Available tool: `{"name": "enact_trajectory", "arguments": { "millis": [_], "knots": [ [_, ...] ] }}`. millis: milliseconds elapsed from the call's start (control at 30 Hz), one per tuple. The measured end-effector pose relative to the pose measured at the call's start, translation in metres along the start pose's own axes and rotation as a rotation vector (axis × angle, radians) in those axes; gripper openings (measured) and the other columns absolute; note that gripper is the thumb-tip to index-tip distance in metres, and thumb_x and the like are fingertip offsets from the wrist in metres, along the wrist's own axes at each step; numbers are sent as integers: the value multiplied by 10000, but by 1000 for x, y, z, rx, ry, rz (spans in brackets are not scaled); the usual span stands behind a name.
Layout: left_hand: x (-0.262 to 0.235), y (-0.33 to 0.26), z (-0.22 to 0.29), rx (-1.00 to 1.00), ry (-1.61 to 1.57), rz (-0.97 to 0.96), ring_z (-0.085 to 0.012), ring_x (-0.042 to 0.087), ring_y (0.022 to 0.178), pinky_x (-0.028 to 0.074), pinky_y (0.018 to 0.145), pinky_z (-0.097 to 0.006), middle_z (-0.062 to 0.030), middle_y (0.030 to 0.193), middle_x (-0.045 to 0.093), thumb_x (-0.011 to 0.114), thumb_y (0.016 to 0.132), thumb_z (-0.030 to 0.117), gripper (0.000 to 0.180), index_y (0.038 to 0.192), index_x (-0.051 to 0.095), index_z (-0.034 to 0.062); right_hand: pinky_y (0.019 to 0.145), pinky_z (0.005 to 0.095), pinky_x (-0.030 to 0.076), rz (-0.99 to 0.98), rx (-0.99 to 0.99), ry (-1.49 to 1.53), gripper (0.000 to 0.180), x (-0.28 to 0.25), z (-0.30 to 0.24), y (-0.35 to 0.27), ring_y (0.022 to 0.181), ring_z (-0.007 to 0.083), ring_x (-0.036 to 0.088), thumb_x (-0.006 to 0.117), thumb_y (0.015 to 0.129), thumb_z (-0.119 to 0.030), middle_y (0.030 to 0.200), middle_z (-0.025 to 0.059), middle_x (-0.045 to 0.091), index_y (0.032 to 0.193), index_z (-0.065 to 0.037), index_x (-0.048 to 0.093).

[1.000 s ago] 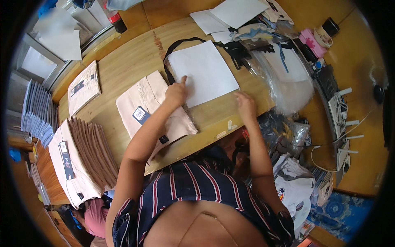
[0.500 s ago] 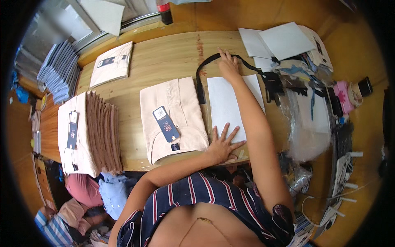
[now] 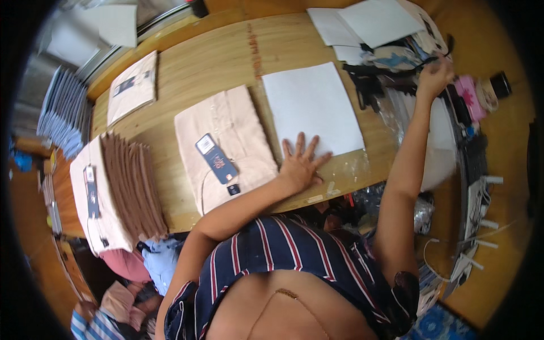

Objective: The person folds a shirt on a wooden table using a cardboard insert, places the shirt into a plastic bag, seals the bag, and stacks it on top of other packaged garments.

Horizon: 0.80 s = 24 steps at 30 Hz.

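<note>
Your left hand (image 3: 300, 171), the nearer one, lay open and splayed on the near edge of the white sheet (image 3: 311, 107), whose long axis ran away from you beside the folded shirt (image 3: 249, 133), while your right hand (image 3: 435, 79) curled by the black strap (image 3: 374, 71), grip indeterminable.

Matt smooth white paper sheet (image 3: 313, 107), wood-grain table (image 3: 207, 59) beneath it, creased matt cloth garment (image 3: 218, 116) left of sheet, glossy clear plastic (image 3: 392, 113) right of sheet
</note>
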<state>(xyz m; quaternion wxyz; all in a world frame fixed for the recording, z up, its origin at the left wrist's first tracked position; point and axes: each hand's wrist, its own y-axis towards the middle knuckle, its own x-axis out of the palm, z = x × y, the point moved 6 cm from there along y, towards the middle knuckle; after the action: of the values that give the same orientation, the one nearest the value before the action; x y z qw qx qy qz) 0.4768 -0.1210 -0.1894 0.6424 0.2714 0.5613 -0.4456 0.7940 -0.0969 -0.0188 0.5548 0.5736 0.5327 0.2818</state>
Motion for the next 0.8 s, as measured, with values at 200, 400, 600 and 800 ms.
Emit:
{"name": "enact_trajectory", "arguments": {
  "millis": [200,400,600,800],
  "knots": [
    [-6,60,-18,194,-20,270,-317,305,1156,256,859,-575,-72,1272,330,423,822,359,442,1252,331,318,813,289,399,-1123,203,571,254,-63,-52,-159,925,195,521,555,750,-73,1012,78,554,1002,-49,552],
    [9,82,-6,385,74,207,-376,40,1261,72,916,-650,-17,1380,163,284,844,462,415,1248,323,371,819,321,388,-1367,355,460,315,-103,-57,-222,915,249,494,608,656,-34,967,95,505,964,-44,544],
    [5,83,-5,399,115,137,-379,47,1259,59,907,-658,-31,1383,154,380,668,698,692,1264,303,355,789,326,382,-1288,249,489,208,-109,-65,-224,880,263,487,616,630,-25,922,107,501,820,-18,532],
    [5,82,-5,390,136,139,-367,51,1262,68,919,-643,-20,1390,128,341,704,684,657,1274,278,364,764,333,379,-1290,287,435,134,-105,-78,-223,859,249,488,611,636,-44,853,88,536,756,-35,554]
  ]
}}
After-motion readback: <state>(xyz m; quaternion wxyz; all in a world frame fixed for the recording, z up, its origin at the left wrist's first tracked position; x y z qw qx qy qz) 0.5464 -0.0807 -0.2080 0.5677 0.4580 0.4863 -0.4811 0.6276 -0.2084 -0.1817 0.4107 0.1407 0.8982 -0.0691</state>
